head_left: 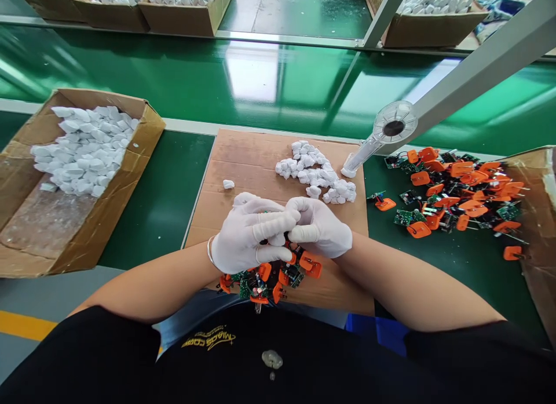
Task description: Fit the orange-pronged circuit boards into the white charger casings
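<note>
My left hand (256,233), in a white glove, is closed, its fingers curled in front of me. My right hand (321,227), also gloved, meets it with thumb and forefinger pinched together. What they grip between them is mostly hidden by the fingers; a small white shape shows there, but I cannot make it out. Just below the hands lies a cluster of orange plastic parts with green circuit boards (260,282) at the near edge of a cardboard sheet (234,155). Beyond my hands are a pile of small white pieces (317,169) and one lone white piece (228,184).
An open cardboard box (125,201) of white pieces stands at left. To the right are a heap of orange parts with boards (460,189), a clear plastic reel-like holder (362,155) and a slanted metal post (469,68). More filled boxes (182,18) line the back.
</note>
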Demonstrator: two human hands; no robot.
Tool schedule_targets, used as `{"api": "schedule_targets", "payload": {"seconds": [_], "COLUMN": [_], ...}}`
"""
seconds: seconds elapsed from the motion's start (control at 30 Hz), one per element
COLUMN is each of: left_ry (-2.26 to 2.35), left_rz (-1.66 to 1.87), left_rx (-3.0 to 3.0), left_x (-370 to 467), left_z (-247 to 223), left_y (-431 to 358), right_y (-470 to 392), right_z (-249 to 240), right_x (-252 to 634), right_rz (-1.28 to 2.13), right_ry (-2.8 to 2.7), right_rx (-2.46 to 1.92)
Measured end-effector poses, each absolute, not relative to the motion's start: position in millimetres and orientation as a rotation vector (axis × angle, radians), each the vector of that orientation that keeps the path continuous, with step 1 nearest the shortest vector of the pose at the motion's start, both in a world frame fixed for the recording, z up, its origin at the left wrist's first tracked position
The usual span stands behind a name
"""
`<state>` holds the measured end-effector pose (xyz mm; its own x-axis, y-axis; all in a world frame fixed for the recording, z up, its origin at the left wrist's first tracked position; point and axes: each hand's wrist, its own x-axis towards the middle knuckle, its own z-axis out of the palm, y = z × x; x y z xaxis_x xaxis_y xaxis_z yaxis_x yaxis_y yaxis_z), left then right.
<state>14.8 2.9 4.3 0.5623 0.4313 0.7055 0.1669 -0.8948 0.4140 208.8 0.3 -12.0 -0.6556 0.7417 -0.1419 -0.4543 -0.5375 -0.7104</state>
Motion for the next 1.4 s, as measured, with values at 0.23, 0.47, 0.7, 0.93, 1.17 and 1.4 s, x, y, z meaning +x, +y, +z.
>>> {"api": "schedule_targets", "payload": {"seconds": [0.23, 0.47, 0.7, 0.93, 1.17, 1.4], "left_ry": [0.599, 0.689, 0.780, 0.737, 0.820, 0.794], "left_rz": [1.081, 1.209, 1.264, 1.126, 1.110, 1.188], "left_rx": [2.457, 2.503, 2.642, 2.521, 2.525, 2.611], "left_x": [8, 7, 9, 8, 15, 19], "left_z": [-5, 0, -1, 6, 3, -3], "left_y": [1, 0, -1, -3, -8, -9], "right_y": [0, -2, -2, -2, -8, -16], "right_z": [-14, -5, 5, 6, 5, 1], "right_x": [208, 211, 214, 215, 208, 203], "right_rz": [2.207, 2.090, 2.138, 2.050, 1.800, 1.544], "right_ry": [-0.914, -1.054, -1.347, -1.608, -1.783, -1.848], "right_rx": [-0.520, -0.648, -0.686, -0.764, -0.737, -0.914]}}
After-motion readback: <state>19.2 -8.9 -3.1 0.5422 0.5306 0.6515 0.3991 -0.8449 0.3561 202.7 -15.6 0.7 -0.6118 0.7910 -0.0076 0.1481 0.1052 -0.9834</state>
